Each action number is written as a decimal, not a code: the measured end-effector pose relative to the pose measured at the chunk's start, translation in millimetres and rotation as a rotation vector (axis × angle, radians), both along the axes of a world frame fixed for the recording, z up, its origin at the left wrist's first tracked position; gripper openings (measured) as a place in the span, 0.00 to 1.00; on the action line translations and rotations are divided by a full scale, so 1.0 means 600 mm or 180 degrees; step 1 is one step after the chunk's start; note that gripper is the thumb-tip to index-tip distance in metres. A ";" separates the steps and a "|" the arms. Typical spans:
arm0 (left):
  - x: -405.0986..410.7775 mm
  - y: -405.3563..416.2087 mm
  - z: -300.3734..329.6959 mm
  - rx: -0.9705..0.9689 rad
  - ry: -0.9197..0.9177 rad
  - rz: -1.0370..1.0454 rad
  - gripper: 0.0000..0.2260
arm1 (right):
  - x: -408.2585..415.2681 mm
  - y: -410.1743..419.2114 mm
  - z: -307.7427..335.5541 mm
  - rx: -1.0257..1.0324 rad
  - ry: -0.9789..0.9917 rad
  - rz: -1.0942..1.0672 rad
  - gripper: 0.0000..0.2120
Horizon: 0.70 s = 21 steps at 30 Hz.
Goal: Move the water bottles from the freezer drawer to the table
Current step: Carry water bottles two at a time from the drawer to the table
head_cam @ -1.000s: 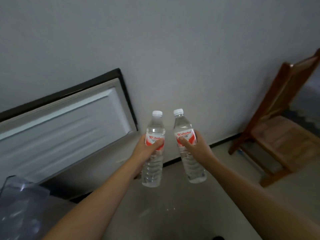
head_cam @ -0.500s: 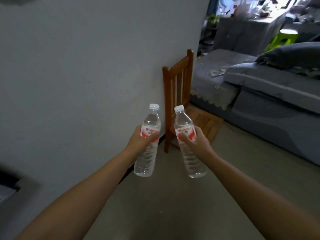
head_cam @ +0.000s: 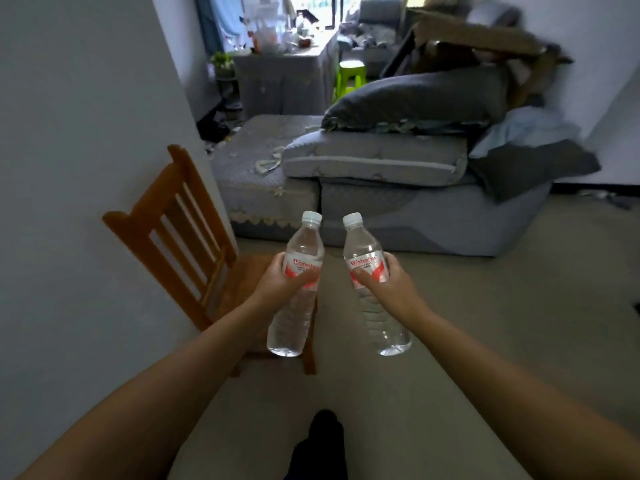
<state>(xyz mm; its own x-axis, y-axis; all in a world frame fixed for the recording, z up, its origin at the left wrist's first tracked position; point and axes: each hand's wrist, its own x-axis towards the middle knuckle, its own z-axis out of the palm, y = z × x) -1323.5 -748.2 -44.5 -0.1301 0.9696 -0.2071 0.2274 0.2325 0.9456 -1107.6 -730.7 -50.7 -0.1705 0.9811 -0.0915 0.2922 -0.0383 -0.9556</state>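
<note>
Fingers [head_cam: 298, 279] of my left hand [head_cam: 277, 284] are wrapped tight around the left water bottle [head_cam: 297, 289], thumb across the red-and-white label; fingers [head_cam: 365, 274] of my right hand [head_cam: 391, 287] are clamped the same way on the right water bottle [head_cam: 374, 285]. 2 bottles, both clear, white caps on, held in the air at frame centre, caps up and leaning slightly toward each other, not touching. Bases hang free below my hands.

Around: wooden chair [head_cam: 180, 237] at left of centre, back against the white wall [head_cam: 86, 133]; the left bottle overlaps its seat in the picture, contact cannot be told. Beyond the bottles, across the middle of the frame, a low grey sofa [head_cam: 415, 216] with a loose grey cushion [head_cam: 374, 157] and a dark pillow [head_cam: 422, 95] stacked on it, crumpled bedding [head_cam: 530, 154] at its right end. Upper centre: a grey-draped table [head_cam: 284, 74] cluttered on top, items too blurred to name, a green stool [head_cam: 349, 76] beside it, a small potted plant [head_cam: 221, 62] to its left. Upper right: brown cardboard [head_cam: 485, 39] heaped behind the sofa. Beige floor [head_cam: 502, 306] open between me and the sofa. Dark foot [head_cam: 322, 441] at bottom centre.
</note>
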 end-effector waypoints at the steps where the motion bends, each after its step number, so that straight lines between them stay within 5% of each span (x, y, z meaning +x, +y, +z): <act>1: 0.015 0.045 0.002 -0.0001 -0.0063 -0.0153 0.21 | 0.015 0.026 0.005 0.0018 0.0041 -0.0218 0.25; 10: 0.124 0.341 0.044 -0.0042 0.0041 -0.1314 0.21 | 0.119 0.184 0.031 0.0208 -0.0024 -0.1556 0.18; 15: 0.221 0.416 0.028 -0.0083 0.0215 -0.1777 0.18 | 0.182 0.207 0.007 0.0109 -0.0099 -0.2087 0.10; 21: 0.348 0.470 0.000 -0.0203 0.0405 -0.2475 0.20 | 0.281 0.244 -0.020 0.0014 -0.0091 -0.2538 0.15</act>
